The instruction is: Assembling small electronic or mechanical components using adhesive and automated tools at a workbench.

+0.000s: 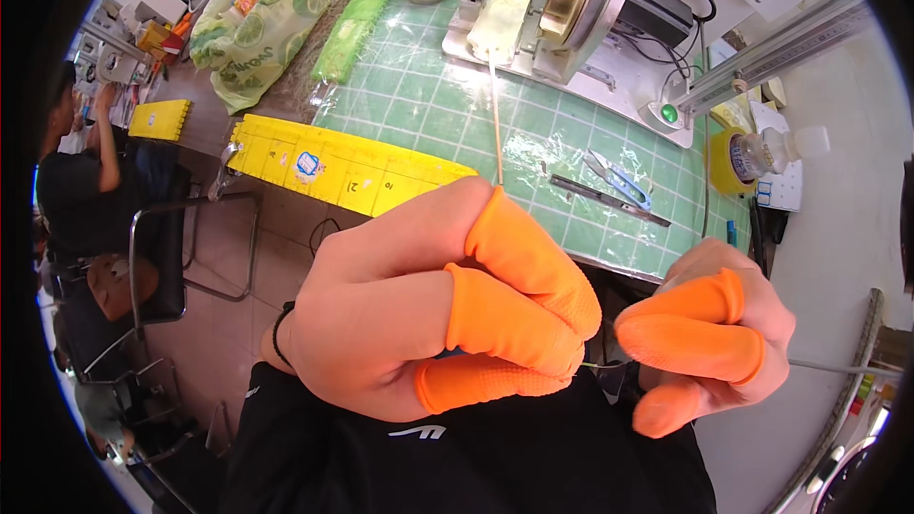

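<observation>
Wire: thin, spans gap betw. hands, over lap.
L hand: orange-capped fingertips pinched tight on wire.
R hand: fingers curled; grip on wire can't tell.
Progress: prob. mid-handling; no finished part visible, amt left unclear.
Mat: front edge near both hands; yellow ruler on L, snips farther R.
Room: open mat betw. ruler & snips; wall hems R.
</observation>
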The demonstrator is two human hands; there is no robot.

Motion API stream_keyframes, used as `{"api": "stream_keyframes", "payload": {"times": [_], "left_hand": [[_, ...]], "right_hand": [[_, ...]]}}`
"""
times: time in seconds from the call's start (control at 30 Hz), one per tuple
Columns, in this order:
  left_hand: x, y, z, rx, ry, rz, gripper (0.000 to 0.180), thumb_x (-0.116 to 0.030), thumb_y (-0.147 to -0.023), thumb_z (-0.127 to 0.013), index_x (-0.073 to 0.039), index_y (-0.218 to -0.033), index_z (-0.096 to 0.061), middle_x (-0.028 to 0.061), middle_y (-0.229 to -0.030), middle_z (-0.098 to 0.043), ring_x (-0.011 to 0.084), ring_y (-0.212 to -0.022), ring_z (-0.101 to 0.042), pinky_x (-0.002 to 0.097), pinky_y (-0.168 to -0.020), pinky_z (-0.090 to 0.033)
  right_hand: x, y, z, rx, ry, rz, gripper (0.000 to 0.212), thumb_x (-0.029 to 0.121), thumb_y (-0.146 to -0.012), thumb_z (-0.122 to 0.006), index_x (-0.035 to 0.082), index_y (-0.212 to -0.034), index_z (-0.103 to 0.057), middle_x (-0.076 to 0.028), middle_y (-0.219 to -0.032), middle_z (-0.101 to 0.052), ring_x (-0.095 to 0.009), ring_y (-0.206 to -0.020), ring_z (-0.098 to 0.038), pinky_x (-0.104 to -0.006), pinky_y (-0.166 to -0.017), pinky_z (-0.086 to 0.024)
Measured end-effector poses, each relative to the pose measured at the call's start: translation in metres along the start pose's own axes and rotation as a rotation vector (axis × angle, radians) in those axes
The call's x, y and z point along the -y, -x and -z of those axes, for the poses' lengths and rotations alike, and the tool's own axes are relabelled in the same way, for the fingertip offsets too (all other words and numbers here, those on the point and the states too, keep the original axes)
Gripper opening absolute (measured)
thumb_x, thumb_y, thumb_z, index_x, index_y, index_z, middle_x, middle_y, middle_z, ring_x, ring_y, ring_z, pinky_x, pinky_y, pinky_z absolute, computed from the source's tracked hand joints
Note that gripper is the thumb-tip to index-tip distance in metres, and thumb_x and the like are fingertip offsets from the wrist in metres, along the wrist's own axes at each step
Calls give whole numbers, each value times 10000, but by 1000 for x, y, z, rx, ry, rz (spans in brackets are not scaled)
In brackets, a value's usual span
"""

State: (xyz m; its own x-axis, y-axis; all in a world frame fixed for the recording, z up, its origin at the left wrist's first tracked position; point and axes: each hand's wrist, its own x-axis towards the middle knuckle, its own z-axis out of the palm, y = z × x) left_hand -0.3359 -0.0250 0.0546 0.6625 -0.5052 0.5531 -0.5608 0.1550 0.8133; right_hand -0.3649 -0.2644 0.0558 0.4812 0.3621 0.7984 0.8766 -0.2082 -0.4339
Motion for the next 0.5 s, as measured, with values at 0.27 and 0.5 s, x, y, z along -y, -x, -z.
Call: {"api": "stream_keyframes", "payload": {"times": [0.27, 0.5], "left_hand": [[2, 1, -2, -40, -10, -56, 206, -49, -698, -904, -101, -851, -775, 68, -906, -715, 116, -701, -600, 226, -567, -418], [6, 5, -3, -46, -13, -40, 203, -28, -709, -888, -96, -863, -775, 77, -921, -718, 121, -713, -595, 230, -573, -427]], "right_hand": [[3, 3, -19, -92, -113, -76, 390, 158, -663, -945, -26, -914, -710, -98, -695, -665, -139, -530, -557, -274, -411, -308], [4, 4, -25, -41, -180, -162, 269, 30, -692, -889, -25, -884, -709, -76, -670, -649, -129, -479, -530, -252, -409, -314]]}}
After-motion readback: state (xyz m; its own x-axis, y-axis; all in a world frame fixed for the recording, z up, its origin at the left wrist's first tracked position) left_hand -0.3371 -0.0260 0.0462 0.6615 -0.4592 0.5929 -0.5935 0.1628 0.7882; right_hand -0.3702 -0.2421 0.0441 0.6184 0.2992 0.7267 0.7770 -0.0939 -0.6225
